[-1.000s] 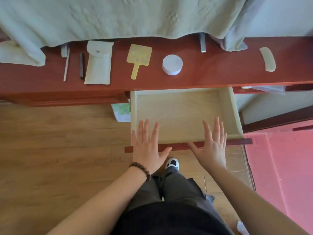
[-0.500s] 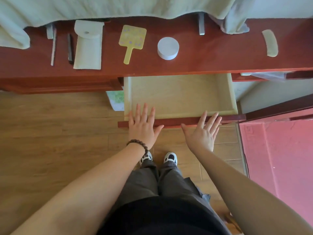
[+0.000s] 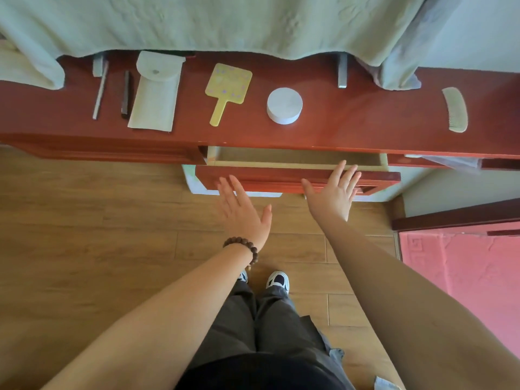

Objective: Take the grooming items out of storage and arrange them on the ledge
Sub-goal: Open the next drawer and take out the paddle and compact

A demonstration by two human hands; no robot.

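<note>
— Red ledge (image 3: 351, 122): what's out?
— Pouch (image 3: 154, 94), mirror (image 3: 228, 88), jar (image 3: 284, 105), comb (image 3: 455, 109), two sticks (image 3: 112, 92).
— Left to do?
— Drawer (image 3: 281, 178) nearly shut; my left hand (image 3: 243, 218) and right hand (image 3: 330, 195) are flat, fingers loosely spread, holding nothing.

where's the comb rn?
Head view: the comb lies on the red ledge at its far right, alone, well right of the round white container and past the drawer.
</note>
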